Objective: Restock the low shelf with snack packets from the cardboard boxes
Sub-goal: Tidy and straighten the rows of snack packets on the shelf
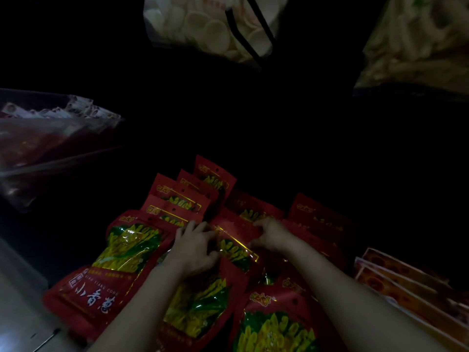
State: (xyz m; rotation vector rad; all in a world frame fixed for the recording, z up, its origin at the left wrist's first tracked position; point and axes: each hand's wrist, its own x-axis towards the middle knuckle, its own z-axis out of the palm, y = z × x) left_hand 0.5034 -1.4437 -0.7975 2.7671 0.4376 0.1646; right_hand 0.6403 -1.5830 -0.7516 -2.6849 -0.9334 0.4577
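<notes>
**Settling a slick packet into a dim shelf row**

Lying at far left is a clear plastic bag of red-wrapped sweets (50, 146). Beside it, glossy red foil snack packets with green-and-yellow picture panels (127, 252) overlap in rows on the low shelf. The left hand (195, 250) rests spread on the middle packet (236, 247); the right hand (272, 236) pinches its top edge. Likely light, soft and slippery: take the sealed header. Orange flat packs (406, 288) lie right. Everything behind is dark; the shelf surface is hidden.
</notes>
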